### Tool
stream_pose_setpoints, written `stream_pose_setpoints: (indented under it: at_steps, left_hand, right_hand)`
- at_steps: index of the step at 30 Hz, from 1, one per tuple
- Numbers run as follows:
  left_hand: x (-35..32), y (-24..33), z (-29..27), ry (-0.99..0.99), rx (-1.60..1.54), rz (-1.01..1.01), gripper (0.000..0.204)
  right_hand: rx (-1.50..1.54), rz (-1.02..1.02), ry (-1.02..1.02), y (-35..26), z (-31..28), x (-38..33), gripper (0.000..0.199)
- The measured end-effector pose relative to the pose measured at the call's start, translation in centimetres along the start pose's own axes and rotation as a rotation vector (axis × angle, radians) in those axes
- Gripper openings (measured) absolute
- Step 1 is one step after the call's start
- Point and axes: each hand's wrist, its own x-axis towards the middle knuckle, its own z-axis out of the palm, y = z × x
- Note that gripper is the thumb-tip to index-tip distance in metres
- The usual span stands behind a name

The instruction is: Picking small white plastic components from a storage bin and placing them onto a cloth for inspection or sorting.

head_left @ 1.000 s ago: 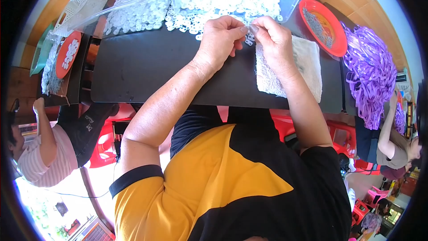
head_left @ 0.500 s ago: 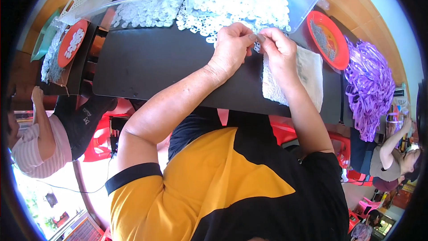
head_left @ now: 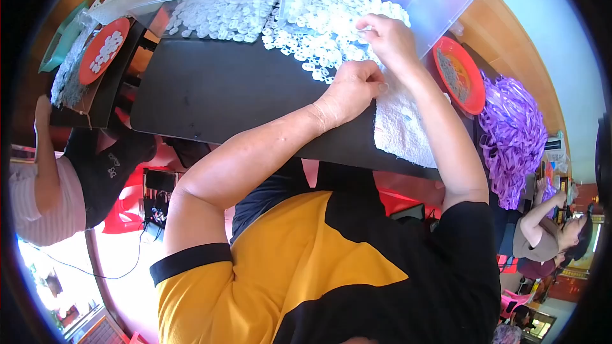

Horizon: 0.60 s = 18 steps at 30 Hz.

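My left hand (head_left: pixel 354 93) is closed in a pinch just above the dark table, beside a white towel (head_left: pixel 403 129). What its fingertips hold, if anything, is too small to make out. Farther forward, my right hand (head_left: pixel 392 41) reaches over a heap of small white oval plastic rings (head_left: pixel 341 22). Its thumb and index finger are drawn together among the rings, and whatever sits between them is hidden. The heap spills out of a clear plastic bin (head_left: pixel 446 9) onto the table (head_left: pixel 223 92).
More white pieces (head_left: pixel 220 9) lie in a clear container at left. A red dish (head_left: pixel 468 99) with grey bits and a purple ribbon bundle (head_left: pixel 513 140) stand right. An orange-red plate (head_left: pixel 95 76) is far left. People sit at both sides.
My hands, which met at their fingertips, have parted. The right one has moved forward to the white rings; the left has come slightly nearer to me, still pinched.
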Motion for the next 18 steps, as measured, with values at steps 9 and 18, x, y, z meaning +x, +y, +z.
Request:
stream_pose_setpoints:
  at_steps: [9,18]
  left_hand:
    - [0.1,-0.2,-0.3,-0.003,0.048,-0.007,0.012]
    - [-0.1,1.1,-0.7,0.076,-0.052,-0.171,0.011]
  right_hand:
    - [-0.246,-0.070,-0.224,-0.6,2.1,2.9,0.022]
    - [-0.332,-0.111,-0.214,-0.1,2.6,3.0,0.022]
